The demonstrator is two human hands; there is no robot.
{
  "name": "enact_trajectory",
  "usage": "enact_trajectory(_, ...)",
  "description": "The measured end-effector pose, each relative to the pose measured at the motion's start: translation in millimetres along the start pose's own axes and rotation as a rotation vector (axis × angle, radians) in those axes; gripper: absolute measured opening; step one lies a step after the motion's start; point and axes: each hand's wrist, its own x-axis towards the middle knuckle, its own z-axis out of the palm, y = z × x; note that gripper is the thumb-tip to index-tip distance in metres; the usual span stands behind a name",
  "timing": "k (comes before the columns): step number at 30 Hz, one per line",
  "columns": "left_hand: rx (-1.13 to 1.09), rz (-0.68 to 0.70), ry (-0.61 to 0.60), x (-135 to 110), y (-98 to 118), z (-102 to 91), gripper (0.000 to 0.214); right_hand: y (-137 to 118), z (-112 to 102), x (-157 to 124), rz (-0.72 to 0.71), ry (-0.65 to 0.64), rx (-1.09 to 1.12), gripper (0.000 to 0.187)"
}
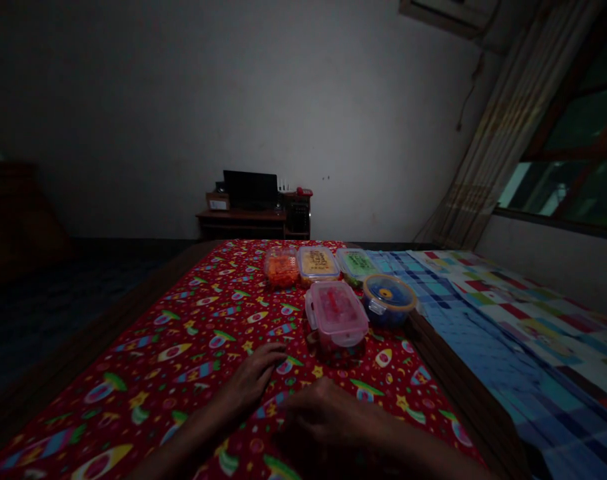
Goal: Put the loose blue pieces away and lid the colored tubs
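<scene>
My left hand (250,381) lies flat on the red patterned cloth (183,340), fingers stretched out, holding nothing. My right hand (328,417) rests beside it on the cloth, knuckles up and fingers curled under; whether anything is under them is hidden. Just beyond the hands stands a pink-lidded clear box (336,322) with red pieces inside. To its right sits a round tub (388,299) with a yellow rim and blue contents. Farther back is a row: a box of orange pieces (281,267), a yellow-lidded box (318,264) and a green-lidded box (357,264).
A blue and multicoloured checked bedcover (508,320) lies to the right, past a raised wooden edge (448,360). A small desk with a dark screen (250,200) stands against the far wall. A curtain and window (558,173) are at the right. The room is dim.
</scene>
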Motion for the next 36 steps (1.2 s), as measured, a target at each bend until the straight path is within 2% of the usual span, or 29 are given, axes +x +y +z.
enact_trajectory(2, 0.064, 0.052, 0.032, -8, -2, 5.4, 0.034, -2, 15, -7, -0.021, -0.009, 0.003, 0.022)
enact_trajectory(5, 0.146, 0.121, 0.05, -13, -1, 9.2, 0.04, -2, 34, -12, -0.037, 0.078, 0.026, 0.022)
enact_trajectory(10, 0.166, 0.162, 0.056, -10, 3, 9.0, 0.04, 2, 49, -9, 0.017, 0.204, 0.113, 0.025)
enact_trajectory(14, 0.172, 0.172, 0.086, -9, -1, 10.5, 0.04, 4, 47, -9, -0.025, 0.199, 0.042, 0.023)
enact_trajectory(20, 0.191, 0.229, 0.077, -7, -2, 9.0, 0.037, -7, 36, -18, -0.118, 0.059, -0.211, 0.015)
enact_trajectory(25, 0.185, 0.202, 0.057, -7, 1, 7.3, 0.038, -8, 48, -20, -0.18, 0.043, -0.536, 0.009)
enact_trajectory(27, 0.178, 0.195, 0.036, -7, 3, 6.2, 0.037, -6, 53, -20, -0.198, 0.035, -0.603, 0.007)
enact_trajectory(31, 0.172, 0.196, 0.019, -7, 3, 4.9, 0.036, -11, 50, -23, -0.183, 0.032, -0.578, 0.008)
enact_trajectory(36, 0.174, 0.188, 0.011, -9, -4, 6.9, 0.037, -25, 29, -33, -0.201, -0.039, -0.462, 0.012)
